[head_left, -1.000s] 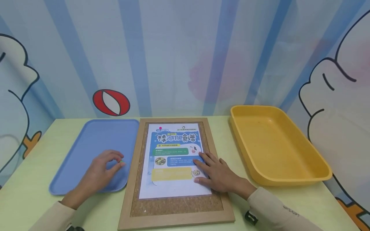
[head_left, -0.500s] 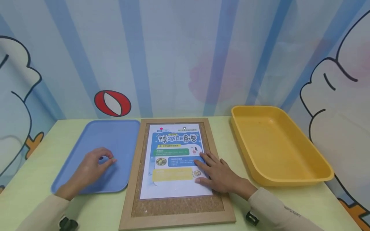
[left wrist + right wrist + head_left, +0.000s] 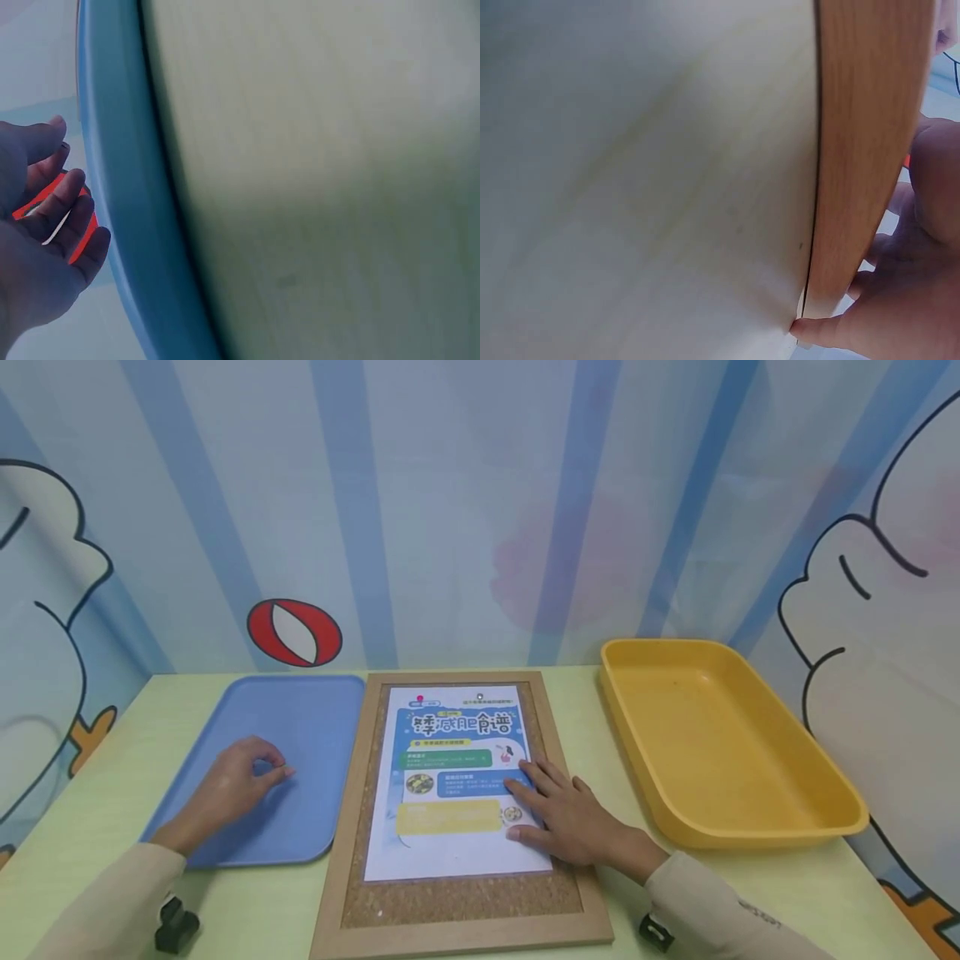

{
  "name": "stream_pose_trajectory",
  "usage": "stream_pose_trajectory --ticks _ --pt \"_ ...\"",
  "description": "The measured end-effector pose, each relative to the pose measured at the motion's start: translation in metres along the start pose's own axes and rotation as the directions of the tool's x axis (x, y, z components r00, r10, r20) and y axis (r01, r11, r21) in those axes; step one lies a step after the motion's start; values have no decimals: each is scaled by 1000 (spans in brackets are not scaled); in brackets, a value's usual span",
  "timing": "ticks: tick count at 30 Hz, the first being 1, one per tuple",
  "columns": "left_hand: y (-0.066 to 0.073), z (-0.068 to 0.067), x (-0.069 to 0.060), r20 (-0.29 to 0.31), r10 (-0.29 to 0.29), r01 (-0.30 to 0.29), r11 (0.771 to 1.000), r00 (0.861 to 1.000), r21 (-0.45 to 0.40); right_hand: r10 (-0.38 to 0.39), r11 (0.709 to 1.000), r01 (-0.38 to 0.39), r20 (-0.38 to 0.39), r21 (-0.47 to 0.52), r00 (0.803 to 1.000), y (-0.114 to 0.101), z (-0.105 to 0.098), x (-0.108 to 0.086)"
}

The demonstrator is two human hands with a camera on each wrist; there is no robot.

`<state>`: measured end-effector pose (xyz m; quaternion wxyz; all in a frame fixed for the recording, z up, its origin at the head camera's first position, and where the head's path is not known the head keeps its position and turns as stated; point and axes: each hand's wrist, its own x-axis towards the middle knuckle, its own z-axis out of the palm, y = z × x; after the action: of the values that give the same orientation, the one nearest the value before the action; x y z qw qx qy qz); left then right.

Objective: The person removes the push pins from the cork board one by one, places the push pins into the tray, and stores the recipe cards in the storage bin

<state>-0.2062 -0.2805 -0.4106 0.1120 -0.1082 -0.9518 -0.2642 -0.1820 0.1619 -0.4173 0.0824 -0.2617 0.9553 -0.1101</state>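
Observation:
Above the blue tray (image 3: 307,718), my left hand (image 3: 232,785) keeps thumb and forefinger pinched together; the small green pin is hidden between their tips. The left wrist view shows that same hand (image 3: 52,240) with its other fingers loosely bent. A printed sheet (image 3: 457,856) lies on the wood-framed cork board (image 3: 450,902), a pink pin (image 3: 419,698) at its top left and a pale pin (image 3: 479,697) at its top right. My right hand (image 3: 573,818) rests spread on the sheet's right side. In the right wrist view, this hand (image 3: 915,255) is beside the wooden frame (image 3: 870,120).
A deep yellow tray (image 3: 720,743) stands right of the board. Behind the pale table (image 3: 255,914) hangs a striped cartoon backdrop (image 3: 465,527). The blue tray sits close to the board's left edge.
My left hand has moved left over the blue tray, away from the board, and the green pin between its fingertips has gone out of sight. My right hand has stayed on the sheet.

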Motion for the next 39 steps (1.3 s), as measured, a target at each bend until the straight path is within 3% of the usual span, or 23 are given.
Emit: stream_pose_trajectory --ticks 11,20,39 --pt "-14 8 8 14 50 -51 998 999 41 -2 1000 2 2 9 1000 0 -2 -1" --pt "-17 11 16 27 20 -21 999 999 36 2 1000 -2 8 21 1000 0 -2 -3" --pt "-17 10 14 44 -33 32 999 998 25 -2 1000 2 2 9 1000 2 -1 -1"
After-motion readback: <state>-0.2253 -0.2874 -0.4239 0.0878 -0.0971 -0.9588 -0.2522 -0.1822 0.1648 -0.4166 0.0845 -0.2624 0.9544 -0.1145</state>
